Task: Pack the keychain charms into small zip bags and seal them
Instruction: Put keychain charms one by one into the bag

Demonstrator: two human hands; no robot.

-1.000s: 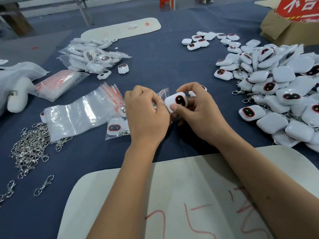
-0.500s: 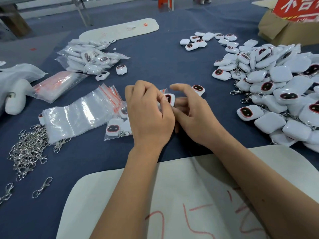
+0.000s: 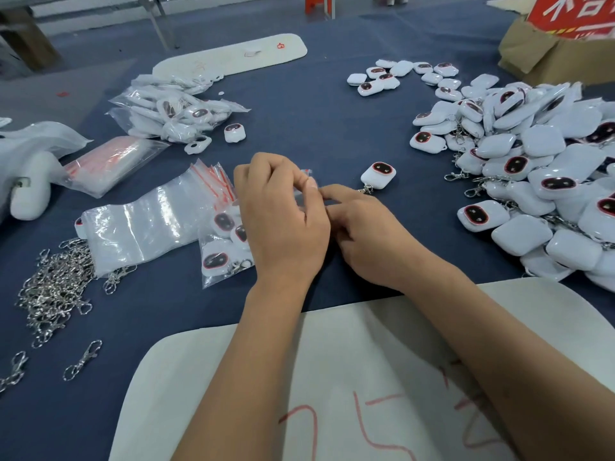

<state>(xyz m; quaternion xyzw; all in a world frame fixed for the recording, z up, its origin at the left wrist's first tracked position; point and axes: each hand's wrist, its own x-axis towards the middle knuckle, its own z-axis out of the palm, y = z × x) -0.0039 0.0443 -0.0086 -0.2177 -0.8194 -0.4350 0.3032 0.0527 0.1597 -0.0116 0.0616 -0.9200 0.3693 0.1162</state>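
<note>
Left hand point(image 3: 283, 221) and right hand point(image 3: 369, 234) meet over the blue cloth point(image 3: 316, 128), fingers curled, both pinching a small clear zip bag point(image 3: 304, 176) between them; only the bag's top edge shows past the left knuckles; its contents are hidden, can't tell if it's sealed. Left thumb and forefinger clamp the bag edge; right forefinger and thumb press in from the right, touching the left fingertips.

Landmark = the hands. One loose charm point(image 3: 378, 174) lies just beyond the right hand, face up, clip toward the hand, not touching it. Big heap of unpacked charms point(image 3: 539, 174) well to the right; a thinner scatter of charms point(image 3: 399, 76) further out from it. Filled bag with several charms point(image 3: 223, 251) lies just left of the left hand, partly under it; stack of empty zip bags point(image 3: 149, 224) further left, red strips at the far end. Pile of metal clips point(image 3: 56, 287) left of that stack, touching its near edge; two stray clips point(image 3: 83, 359) nearer the camera. Heap of packed bags point(image 3: 176, 111) up-left, well apart; flat pack of bags with red strips point(image 3: 113, 161) beside it. White board with red marks point(image 3: 332, 377) under both forearms; cardboard box point(image 3: 552, 54) far right corner.
</note>
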